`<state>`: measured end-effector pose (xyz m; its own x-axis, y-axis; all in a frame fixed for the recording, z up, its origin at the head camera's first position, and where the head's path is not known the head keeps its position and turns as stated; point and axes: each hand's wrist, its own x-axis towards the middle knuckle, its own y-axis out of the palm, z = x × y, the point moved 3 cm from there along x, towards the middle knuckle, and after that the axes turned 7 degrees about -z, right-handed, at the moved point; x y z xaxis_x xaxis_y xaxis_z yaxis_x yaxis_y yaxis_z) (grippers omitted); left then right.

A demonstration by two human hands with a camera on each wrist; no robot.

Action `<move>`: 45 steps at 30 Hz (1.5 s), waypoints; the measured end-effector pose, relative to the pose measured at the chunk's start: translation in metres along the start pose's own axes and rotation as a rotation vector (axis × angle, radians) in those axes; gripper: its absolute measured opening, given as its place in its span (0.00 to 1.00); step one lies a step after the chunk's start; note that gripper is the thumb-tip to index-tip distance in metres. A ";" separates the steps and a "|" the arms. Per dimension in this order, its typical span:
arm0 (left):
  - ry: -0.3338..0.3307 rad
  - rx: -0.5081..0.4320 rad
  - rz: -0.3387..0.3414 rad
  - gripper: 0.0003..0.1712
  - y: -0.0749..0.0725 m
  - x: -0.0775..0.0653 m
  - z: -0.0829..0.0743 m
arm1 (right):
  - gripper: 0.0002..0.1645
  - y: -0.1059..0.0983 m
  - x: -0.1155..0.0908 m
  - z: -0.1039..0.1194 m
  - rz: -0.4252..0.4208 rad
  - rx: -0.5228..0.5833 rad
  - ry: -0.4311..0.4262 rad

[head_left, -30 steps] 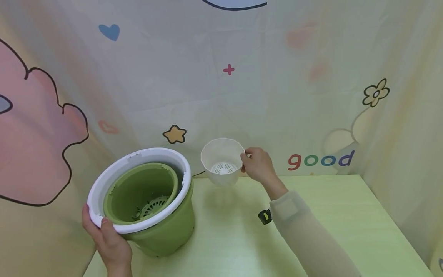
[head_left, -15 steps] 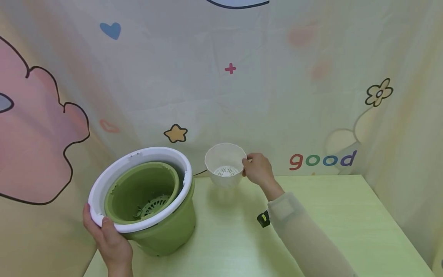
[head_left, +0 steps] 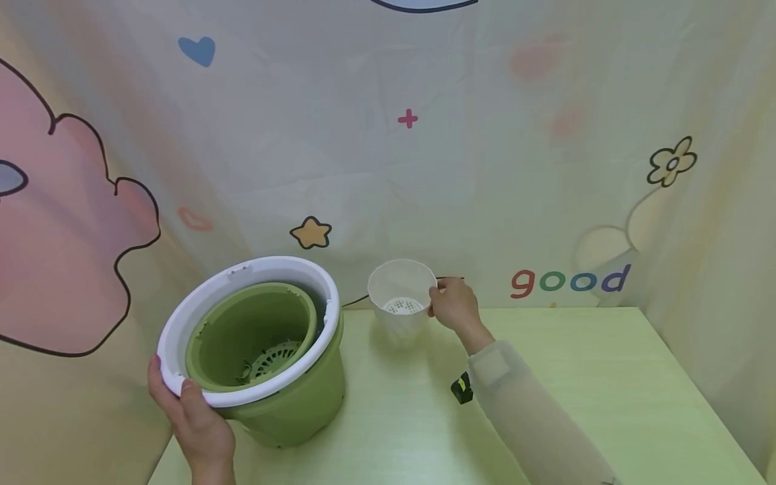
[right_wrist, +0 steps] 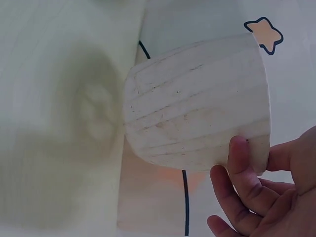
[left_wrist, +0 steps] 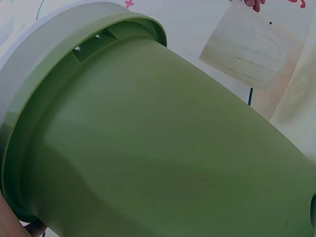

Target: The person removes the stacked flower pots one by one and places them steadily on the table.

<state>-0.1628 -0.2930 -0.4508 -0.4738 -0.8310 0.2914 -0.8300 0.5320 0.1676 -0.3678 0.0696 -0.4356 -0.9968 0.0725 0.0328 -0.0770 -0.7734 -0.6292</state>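
Observation:
My left hand (head_left: 200,431) grips the near left rim of a stack of nested flower pots, thumb over the edge. The stack shows a green outer pot (head_left: 297,414), a white pot (head_left: 172,337) with a broad rim, and a smaller green pot (head_left: 212,350) with a slotted bottom. Seen from the left wrist, the green outer pot (left_wrist: 158,123) is tilted. Between thumb and fingers, my right hand (head_left: 456,308) pinches the rim of a small white flower pot (head_left: 403,327). Its bottom has holes, and dirt streaks mark the small white pot's side (right_wrist: 197,98). It appears held just above the table.
A small black object with a yellow mark (head_left: 462,389) lies on the pale green table (head_left: 576,384), beside my right sleeve. Behind the table hangs a printed curtain (head_left: 364,135). A thin dark line (head_left: 356,300) shows at the table's back edge.
The small white pot has come down and slightly to the right with my right hand. My left hand keeps its grip on the stack. The whole head view has shifted slightly.

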 end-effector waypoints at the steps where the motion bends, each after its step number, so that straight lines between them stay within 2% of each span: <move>1: -0.002 0.000 -0.001 0.34 0.000 0.000 0.000 | 0.24 0.001 0.000 -0.002 0.000 -0.003 0.002; 10: -0.003 -0.027 -0.010 0.34 0.000 0.001 0.002 | 0.20 0.008 -0.001 -0.012 0.003 -0.053 0.016; 24: -0.005 -0.038 -0.003 0.34 0.000 0.000 0.001 | 0.23 0.020 0.001 -0.023 0.029 -0.036 0.067; 40: 0.013 -0.062 0.012 0.35 0.000 0.000 -0.001 | 0.25 0.029 0.001 -0.031 0.036 -0.012 0.068; 45: 0.011 -0.037 0.006 0.34 -0.001 0.001 0.000 | 0.27 0.031 0.001 -0.031 0.042 -0.006 0.073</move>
<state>-0.1627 -0.2939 -0.4509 -0.4750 -0.8263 0.3028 -0.8159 0.5424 0.2003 -0.3701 0.0652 -0.4794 -0.9950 0.0860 -0.0500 -0.0349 -0.7727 -0.6338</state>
